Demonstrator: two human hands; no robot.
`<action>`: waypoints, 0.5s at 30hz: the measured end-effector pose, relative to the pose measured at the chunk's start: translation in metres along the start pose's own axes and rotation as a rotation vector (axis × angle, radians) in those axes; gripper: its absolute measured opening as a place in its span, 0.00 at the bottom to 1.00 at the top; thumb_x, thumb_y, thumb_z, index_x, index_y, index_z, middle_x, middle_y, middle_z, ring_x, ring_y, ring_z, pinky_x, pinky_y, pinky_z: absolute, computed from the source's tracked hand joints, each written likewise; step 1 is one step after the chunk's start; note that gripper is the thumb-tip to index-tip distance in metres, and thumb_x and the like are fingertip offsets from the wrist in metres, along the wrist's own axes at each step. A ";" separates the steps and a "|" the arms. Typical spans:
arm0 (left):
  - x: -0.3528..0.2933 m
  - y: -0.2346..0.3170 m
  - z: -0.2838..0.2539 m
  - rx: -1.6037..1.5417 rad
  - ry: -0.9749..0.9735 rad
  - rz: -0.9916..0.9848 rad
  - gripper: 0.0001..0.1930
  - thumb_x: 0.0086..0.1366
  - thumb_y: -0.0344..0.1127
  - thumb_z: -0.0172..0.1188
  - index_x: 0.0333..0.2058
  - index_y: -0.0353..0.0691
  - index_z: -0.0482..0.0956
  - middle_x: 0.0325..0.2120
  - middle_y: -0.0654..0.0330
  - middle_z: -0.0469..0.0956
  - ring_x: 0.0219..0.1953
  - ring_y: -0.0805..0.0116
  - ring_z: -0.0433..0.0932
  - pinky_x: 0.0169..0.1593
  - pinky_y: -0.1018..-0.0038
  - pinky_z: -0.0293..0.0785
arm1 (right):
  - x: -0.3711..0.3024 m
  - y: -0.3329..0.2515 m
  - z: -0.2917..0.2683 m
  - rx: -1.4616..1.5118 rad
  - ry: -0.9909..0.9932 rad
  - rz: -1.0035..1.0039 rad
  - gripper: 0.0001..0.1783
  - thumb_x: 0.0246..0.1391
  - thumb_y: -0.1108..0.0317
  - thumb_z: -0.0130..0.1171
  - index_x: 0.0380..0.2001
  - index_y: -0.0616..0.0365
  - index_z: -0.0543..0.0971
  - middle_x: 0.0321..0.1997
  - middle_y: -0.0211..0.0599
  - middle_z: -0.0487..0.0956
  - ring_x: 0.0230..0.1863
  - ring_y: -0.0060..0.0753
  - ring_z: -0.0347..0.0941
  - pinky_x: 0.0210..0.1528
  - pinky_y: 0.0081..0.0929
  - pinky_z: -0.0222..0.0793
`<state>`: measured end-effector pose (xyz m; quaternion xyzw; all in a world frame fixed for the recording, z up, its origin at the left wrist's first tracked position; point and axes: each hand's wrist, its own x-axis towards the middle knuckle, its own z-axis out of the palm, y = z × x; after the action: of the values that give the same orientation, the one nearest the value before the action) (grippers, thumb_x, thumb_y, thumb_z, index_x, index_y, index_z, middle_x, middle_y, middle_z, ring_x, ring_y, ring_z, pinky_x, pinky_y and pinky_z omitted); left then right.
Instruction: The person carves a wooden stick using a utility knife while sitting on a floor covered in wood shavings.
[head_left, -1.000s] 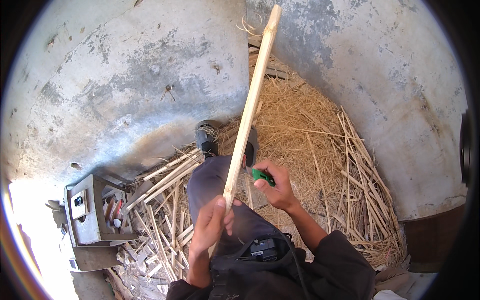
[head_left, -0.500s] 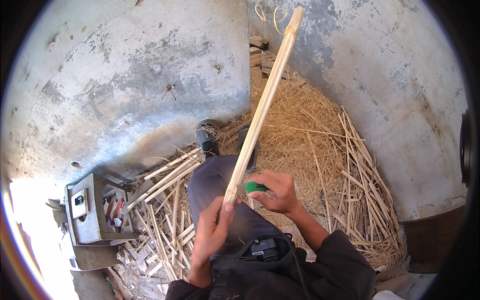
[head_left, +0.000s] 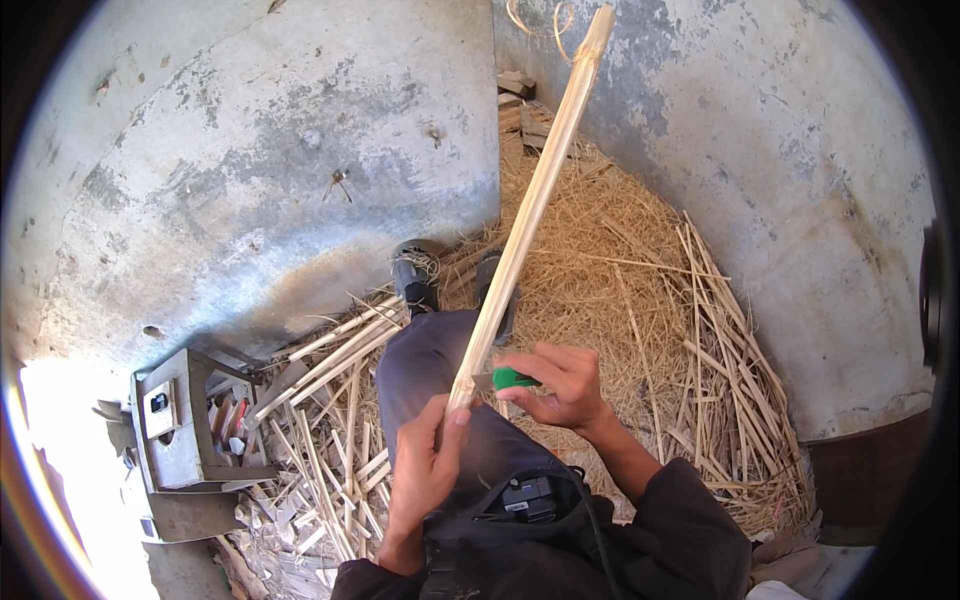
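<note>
A long, pale strip of wood or bamboo (head_left: 530, 220) slants up and away from me, with thin curled shavings hanging at its far end. My left hand (head_left: 428, 462) is closed around its near end, thumb on top. In my right hand (head_left: 563, 385) is a knife with a green handle (head_left: 513, 378); fingers and thumb wrap the handle. The short blade (head_left: 482, 382) touches the strip's right side, just beyond my left hand. The strip passes above my leg (head_left: 425, 360).
Straw-like shavings (head_left: 600, 260) cover the floor ahead. Loose sticks lie in piles at the right (head_left: 745, 420) and left (head_left: 340, 470). A grey wooden stool (head_left: 190, 425) lies at the left with small items inside. Weathered walls (head_left: 330, 120) meet in a corner ahead.
The strip's far end has shifted slightly up and right. My right hand and the knife have moved very slightly; both grips are the same.
</note>
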<state>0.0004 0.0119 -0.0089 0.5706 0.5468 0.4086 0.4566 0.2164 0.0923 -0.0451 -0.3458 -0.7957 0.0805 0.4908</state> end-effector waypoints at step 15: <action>-0.003 0.002 0.002 -0.049 0.032 -0.036 0.11 0.82 0.33 0.53 0.43 0.33 0.82 0.19 0.70 0.69 0.24 0.83 0.63 0.27 0.76 0.57 | 0.003 -0.004 0.001 -0.177 0.077 -0.053 0.21 0.54 0.45 0.76 0.43 0.47 0.90 0.20 0.23 0.73 0.17 0.28 0.70 0.20 0.30 0.64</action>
<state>0.0028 0.0089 -0.0070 0.5426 0.5539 0.4229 0.4690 0.2132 0.0914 -0.0415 -0.3697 -0.7889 -0.0166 0.4906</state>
